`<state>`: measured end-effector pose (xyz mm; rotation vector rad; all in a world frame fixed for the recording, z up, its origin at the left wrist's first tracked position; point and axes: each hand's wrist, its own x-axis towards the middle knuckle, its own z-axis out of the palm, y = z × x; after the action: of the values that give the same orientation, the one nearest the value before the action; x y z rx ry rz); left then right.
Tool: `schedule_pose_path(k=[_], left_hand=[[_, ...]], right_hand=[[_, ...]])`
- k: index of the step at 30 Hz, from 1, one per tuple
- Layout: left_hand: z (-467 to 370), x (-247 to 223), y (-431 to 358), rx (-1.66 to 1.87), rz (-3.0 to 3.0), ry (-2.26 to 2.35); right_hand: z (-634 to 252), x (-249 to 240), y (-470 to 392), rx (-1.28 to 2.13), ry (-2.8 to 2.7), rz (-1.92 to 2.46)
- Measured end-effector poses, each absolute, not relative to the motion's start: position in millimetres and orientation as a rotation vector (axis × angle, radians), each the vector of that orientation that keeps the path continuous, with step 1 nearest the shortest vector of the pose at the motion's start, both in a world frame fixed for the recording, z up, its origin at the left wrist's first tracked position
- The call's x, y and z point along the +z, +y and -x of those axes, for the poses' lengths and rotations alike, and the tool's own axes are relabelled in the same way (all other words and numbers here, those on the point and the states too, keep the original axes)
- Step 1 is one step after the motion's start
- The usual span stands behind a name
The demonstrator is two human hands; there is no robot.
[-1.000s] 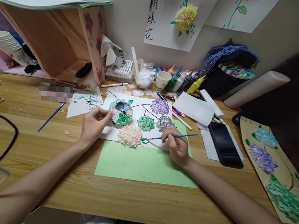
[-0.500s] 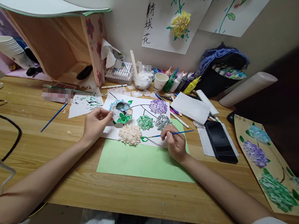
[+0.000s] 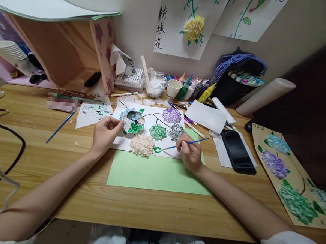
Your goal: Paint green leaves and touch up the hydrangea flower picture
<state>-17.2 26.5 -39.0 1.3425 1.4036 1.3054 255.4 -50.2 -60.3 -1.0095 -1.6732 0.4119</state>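
My left hand (image 3: 105, 132) pinches the edge of a small round paint palette (image 3: 134, 122) with green, black and blue paint in its wells. The palette hovers over the white paper (image 3: 118, 144) and partly hides a blue flower there. A thin blue paintbrush (image 3: 190, 142) is gripped in my right hand (image 3: 190, 152), its tip at a green leaf (image 3: 157, 150) painted on the paper. Beside that leaf sits a raised cream flower (image 3: 142, 145). Green (image 3: 158, 132), grey (image 3: 176, 131) and purple (image 3: 171, 115) flowers lie further up, joined by dark painted stems.
Green paper (image 3: 158, 176) lies under the white sheet. To the right are a phone (image 3: 238, 151) and a finished flower picture (image 3: 293, 185). Paint bottles (image 3: 184, 89), a paper cup (image 3: 173, 89) and a bowl (image 3: 154, 88) line the back. Another brush (image 3: 61, 126) lies left.
The green leaf's outline has grown a more pointed right end at the brush tip. Both hands keep their holds; the whole view has shifted slightly.
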Motion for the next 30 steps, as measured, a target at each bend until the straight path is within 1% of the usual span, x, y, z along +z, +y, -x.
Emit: schedule_pose_path(k=[13, 25, 30], left_hand=[[16.7, -37.5, 25.9, 1.3, -1.36, 1.416], [16.6, -38.5, 26.8, 1.309, -1.38, 1.427], [16.6, -38.6, 26.8, 1.311, -1.372, 1.419]], right_hand=[[-255.2, -58.3, -50.6, 0.454, -1.725, 0.958], [-255.3, -59.5, -50.1, 0.414, -1.654, 0.951], [-256.2, -60.8, -49.9, 0.459, -1.724, 0.95]])
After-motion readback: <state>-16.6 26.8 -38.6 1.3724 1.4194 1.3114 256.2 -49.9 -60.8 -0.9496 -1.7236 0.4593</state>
